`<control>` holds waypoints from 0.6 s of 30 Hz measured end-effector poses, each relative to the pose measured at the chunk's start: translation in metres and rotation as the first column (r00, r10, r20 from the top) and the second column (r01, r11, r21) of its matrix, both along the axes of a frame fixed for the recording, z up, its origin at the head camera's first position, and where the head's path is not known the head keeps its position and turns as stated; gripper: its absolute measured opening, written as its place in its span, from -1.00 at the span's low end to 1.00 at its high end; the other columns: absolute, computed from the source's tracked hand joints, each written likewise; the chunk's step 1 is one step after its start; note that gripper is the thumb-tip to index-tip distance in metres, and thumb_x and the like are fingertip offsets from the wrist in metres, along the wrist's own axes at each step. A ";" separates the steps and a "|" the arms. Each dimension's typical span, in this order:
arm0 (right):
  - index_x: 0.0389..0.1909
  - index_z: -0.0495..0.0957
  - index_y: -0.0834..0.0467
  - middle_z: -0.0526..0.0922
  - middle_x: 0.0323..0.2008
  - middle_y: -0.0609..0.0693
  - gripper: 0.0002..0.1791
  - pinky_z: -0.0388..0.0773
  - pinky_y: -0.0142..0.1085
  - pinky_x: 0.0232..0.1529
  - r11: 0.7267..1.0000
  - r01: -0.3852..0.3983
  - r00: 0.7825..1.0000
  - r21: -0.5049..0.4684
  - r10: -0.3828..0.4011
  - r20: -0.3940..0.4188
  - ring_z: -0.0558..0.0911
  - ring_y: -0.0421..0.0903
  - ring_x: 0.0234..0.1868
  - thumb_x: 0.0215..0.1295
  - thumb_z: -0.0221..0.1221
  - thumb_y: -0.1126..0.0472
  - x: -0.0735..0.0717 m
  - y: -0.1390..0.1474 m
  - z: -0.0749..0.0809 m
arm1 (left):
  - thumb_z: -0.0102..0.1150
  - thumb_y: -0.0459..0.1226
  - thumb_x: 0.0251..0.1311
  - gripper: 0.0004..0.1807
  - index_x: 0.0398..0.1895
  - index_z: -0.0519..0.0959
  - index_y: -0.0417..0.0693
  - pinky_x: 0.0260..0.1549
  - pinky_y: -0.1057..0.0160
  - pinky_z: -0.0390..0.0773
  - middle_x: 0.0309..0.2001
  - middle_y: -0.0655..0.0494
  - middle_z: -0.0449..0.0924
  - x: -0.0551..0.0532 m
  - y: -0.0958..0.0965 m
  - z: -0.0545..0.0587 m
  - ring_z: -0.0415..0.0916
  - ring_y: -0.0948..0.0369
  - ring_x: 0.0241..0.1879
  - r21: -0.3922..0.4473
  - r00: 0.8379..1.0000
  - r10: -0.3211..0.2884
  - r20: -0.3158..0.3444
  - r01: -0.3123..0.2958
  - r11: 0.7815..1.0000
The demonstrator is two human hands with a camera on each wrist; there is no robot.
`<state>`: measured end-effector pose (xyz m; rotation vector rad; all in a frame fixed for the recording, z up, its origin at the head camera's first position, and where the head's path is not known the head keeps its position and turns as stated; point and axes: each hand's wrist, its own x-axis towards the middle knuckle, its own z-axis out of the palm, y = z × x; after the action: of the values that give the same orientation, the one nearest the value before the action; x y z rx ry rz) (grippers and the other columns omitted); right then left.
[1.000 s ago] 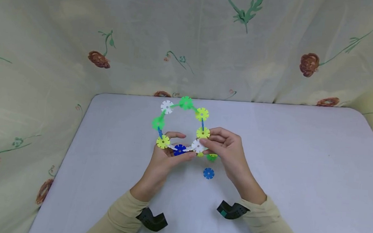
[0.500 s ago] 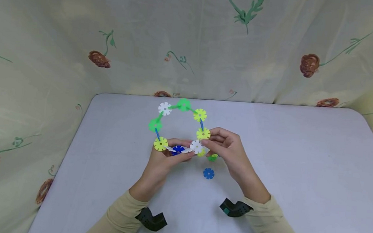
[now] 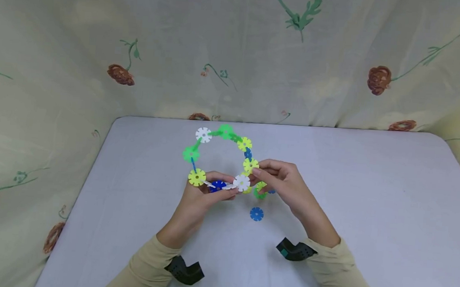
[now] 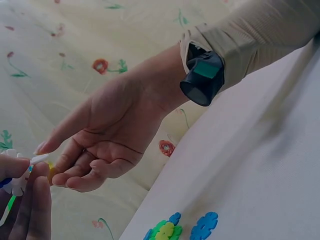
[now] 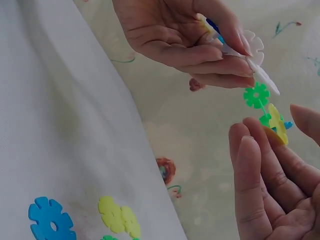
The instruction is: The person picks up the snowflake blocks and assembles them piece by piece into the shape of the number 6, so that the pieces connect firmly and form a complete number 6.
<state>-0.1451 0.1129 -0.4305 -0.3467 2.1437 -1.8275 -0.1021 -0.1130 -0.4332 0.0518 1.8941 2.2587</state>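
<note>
A ring of notched plastic discs (image 3: 225, 132) in green, white, yellow and blue is held up above the table. My left hand (image 3: 195, 201) grips its lower side, thumb in front of the white discs beside a dark blue disc (image 3: 217, 186). At the ring's right side, my right hand (image 3: 285, 183) pinches a yellow disc (image 3: 250, 165) at its edge. In the right wrist view, the yellow disc (image 5: 276, 125) lies by the right fingertips, and a white disc (image 5: 253, 47) is under the left thumb. The left palm hides part of the ring.
A loose blue disc (image 3: 256, 214) lies on the white table (image 3: 369, 206) below the hands. Behind it are green and yellow discs (image 3: 260, 190), partly covered by the right hand. A flowered curtain (image 3: 298, 77) hangs behind the table.
The ring's upper part has sunk slightly and its right side has bent inward. A blue disc there now shows its face rather than its edge. My right forearm has shifted a little rightward.
</note>
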 end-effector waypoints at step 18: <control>0.05 0.65 0.27 0.78 -0.27 0.14 -0.63 0.75 -0.18 -0.27 0.923 -0.266 0.963 0.279 0.243 0.113 0.76 0.04 -0.31 0.34 0.36 0.13 -0.007 0.013 -0.009 | 0.38 -0.52 0.18 -0.76 -0.08 0.66 -0.43 -0.10 0.13 0.79 -0.04 -0.14 0.71 -0.001 0.000 -0.001 0.78 0.20 -0.25 -0.008 0.999 -0.021 -0.030 0.020 1.000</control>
<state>-0.1520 0.1258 -0.4394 -0.4531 2.1588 -1.3390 -0.1027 -0.1133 -0.4339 0.1040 1.9079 2.2498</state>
